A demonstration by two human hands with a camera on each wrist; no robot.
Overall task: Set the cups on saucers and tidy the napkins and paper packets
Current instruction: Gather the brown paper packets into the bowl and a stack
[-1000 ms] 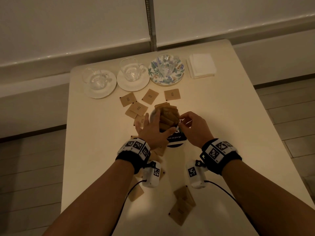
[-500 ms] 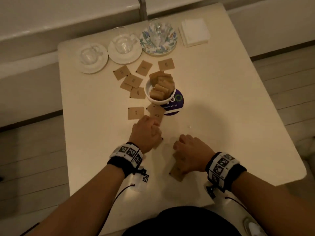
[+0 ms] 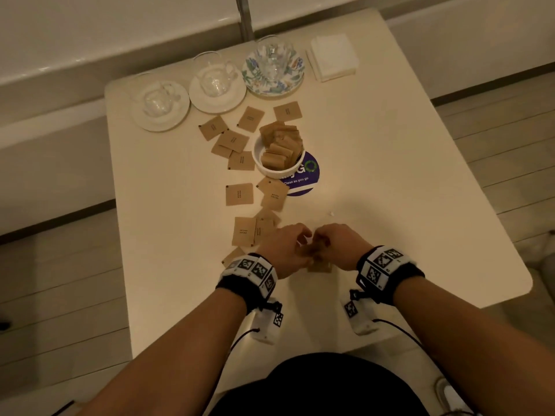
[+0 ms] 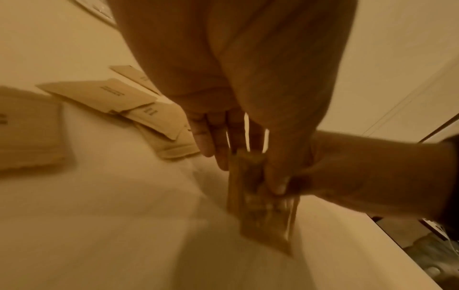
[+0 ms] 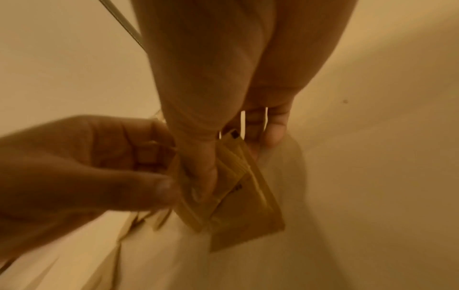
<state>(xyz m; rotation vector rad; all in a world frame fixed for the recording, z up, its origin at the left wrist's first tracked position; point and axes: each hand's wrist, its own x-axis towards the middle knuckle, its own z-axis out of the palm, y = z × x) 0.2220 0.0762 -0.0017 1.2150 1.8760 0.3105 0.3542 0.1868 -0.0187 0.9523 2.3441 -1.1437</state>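
Packet bundle (image 5: 238, 188) pinched between both hands (image 3: 312, 250), above table (image 3: 390, 205).

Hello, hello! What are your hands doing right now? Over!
Left hand and right hand both pinching a small stack of brown packets. Bowl half full, more packets loose on the table. Nothing blocking.
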